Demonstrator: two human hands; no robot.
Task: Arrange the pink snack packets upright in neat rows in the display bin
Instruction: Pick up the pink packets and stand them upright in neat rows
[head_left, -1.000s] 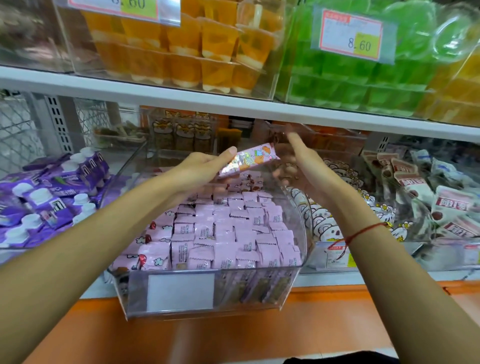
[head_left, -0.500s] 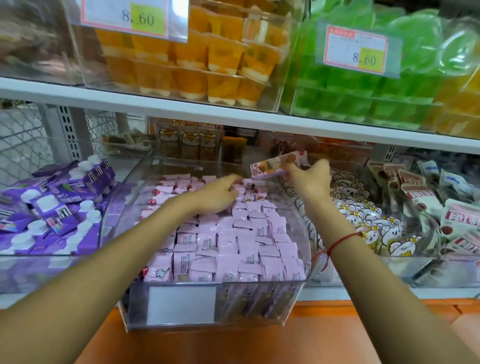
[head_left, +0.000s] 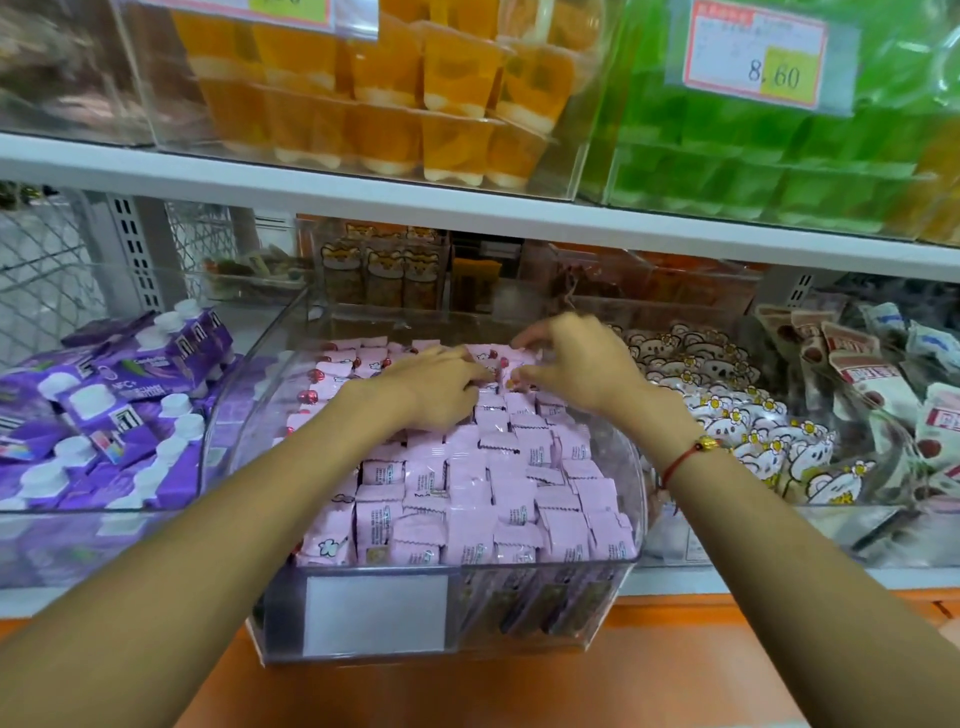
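Most pink foil snack packets (head_left: 467, 488) are stood in rows nearer than the right hand (head_left: 576, 364) grip, where one pink packet (head_left: 511, 358) is pinched for seating; left hand (head_left: 436, 387) fingers are pressed flat beside it.

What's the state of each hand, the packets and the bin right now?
left hand: fingers straight, pressing on the back rows of packets.
right hand: fingers curled, pinching a pink packet at the back row.
pink snack packets: mostly upright in rows, filling the bin.
display bin: clear, nearly full, blank label on its front.

The left hand (head_left: 441, 395) hides the pink packets (head_left: 483, 499) beneath it; right fingers (head_left: 524, 340) blurred.
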